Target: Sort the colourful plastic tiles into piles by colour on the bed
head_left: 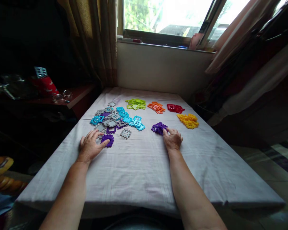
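Note:
My left hand (91,145) is at the near edge of a mixed heap, its thumb over a purple square puzzle tile (107,136) with notched edges and its fingers at the tile's far left side. The heap holds grey tiles (111,123), light blue tiles (136,122) and some purple ones. A single grey tile (125,133) lies just right of it. My right hand (173,139) is closed at a small purple pile (158,127), thumb and fingertips on a purple tile at its right edge. The fingers partly hide that tile.
Sorted piles of lime green (135,103), orange (156,107), red (175,108) and yellow tiles (188,121) lie toward the back and right of the cloth-covered table (139,169). A side cabinet (79,95) with glasses stands left. Clothes hang at right.

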Tool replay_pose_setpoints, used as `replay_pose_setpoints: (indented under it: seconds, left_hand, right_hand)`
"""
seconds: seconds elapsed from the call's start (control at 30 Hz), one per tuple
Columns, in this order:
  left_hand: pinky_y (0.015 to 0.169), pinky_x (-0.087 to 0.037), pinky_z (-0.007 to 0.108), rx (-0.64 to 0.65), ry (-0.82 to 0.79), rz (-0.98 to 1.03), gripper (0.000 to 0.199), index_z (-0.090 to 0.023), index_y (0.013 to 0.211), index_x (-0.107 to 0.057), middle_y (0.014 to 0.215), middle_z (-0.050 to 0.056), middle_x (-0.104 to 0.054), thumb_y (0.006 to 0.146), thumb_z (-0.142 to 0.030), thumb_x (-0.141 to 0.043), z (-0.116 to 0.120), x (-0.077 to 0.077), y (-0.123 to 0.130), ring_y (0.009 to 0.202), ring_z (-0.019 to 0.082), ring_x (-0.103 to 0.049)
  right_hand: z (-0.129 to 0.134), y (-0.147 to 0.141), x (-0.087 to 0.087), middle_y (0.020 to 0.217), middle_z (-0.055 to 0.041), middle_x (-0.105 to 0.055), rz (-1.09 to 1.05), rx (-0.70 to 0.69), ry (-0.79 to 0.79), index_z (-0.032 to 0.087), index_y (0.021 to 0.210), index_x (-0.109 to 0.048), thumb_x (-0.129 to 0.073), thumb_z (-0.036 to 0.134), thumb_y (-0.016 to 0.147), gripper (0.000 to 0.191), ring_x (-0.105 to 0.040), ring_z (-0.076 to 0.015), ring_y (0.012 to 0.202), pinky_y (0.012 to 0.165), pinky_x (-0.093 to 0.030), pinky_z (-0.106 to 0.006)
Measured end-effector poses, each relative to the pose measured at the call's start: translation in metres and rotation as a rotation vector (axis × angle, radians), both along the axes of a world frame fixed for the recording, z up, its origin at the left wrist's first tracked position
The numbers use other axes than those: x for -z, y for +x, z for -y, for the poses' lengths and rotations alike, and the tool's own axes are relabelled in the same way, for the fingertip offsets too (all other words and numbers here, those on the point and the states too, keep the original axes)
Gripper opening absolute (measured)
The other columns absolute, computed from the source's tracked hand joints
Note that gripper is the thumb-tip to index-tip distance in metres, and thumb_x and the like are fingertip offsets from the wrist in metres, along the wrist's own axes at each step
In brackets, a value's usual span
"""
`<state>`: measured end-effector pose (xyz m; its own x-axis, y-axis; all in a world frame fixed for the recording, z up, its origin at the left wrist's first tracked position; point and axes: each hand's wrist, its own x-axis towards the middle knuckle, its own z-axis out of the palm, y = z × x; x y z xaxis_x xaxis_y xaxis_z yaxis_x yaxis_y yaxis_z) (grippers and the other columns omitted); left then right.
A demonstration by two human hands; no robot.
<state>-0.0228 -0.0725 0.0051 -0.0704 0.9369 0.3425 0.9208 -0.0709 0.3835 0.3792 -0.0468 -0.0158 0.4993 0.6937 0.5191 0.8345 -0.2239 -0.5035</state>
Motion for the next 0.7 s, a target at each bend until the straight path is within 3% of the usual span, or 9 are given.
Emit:
replay_pose_setpoints:
  seconds: [0.17, 0.4, 0.57, 0.7]
  left_hand:
    - [0.115, -0.025, 0.064, 0.05, -0.106, -0.06, 0.054, -0.03, 0.117, -0.067, 0.153, 0.011, -0.048, 0.074, -0.062, -0.066, 0.011, 0.0, 0.002, 0.145, 0.038, -0.036]
    - [0.118, -0.024, 0.06, 0.173, -0.038, -0.063, 0.049, -0.028, 0.122, -0.063, 0.149, 0.01, -0.054, 0.08, -0.052, -0.065, 0.013, -0.007, 0.019, 0.144, 0.033, -0.04]
    - [0.121, -0.021, 0.056, 0.325, 0.055, -0.062, 0.044, -0.026, 0.124, -0.061, 0.137, 0.009, -0.064, 0.086, -0.048, -0.062, 0.013, -0.003, 0.041, 0.136, 0.03, -0.05]
    - [0.12, -0.025, 0.053, 0.422, 0.134, -0.066, 0.043, -0.026, 0.13, -0.059, 0.129, 0.007, -0.069, 0.091, -0.044, -0.059, 0.013, -0.001, 0.051, 0.124, 0.026, -0.061]
  right_hand:
    - [0.002, -0.005, 0.0, 0.102, -0.0134, -0.07, 0.037, 0.028, -0.026, 0.022, 0.108, -0.076, -0.064, 0.04, 0.086, 0.031, -0.057, -0.0281, 0.095, 0.08, -0.04, -0.04]
    - [0.007, -0.018, -0.012, 0.112, -0.0137, -0.07, 0.055, -0.071, 0.017, 0.018, 0.118, -0.071, -0.058, 0.029, 0.088, 0.034, -0.058, -0.0297, 0.103, 0.089, -0.04, -0.042]
    - [0.015, -0.054, -0.019, 0.107, -0.0092, -0.073, 0.125, -0.405, 0.047, 0.021, 0.11, -0.073, -0.054, 0.023, 0.091, 0.027, -0.06, -0.0245, 0.102, 0.091, -0.04, -0.037]
    - [0.026, -0.095, -0.024, 0.098, -0.0056, -0.076, 0.146, -0.755, -0.046, 0.023, 0.112, -0.072, -0.059, 0.026, 0.091, 0.024, -0.066, -0.0217, 0.095, 0.089, -0.043, -0.035]
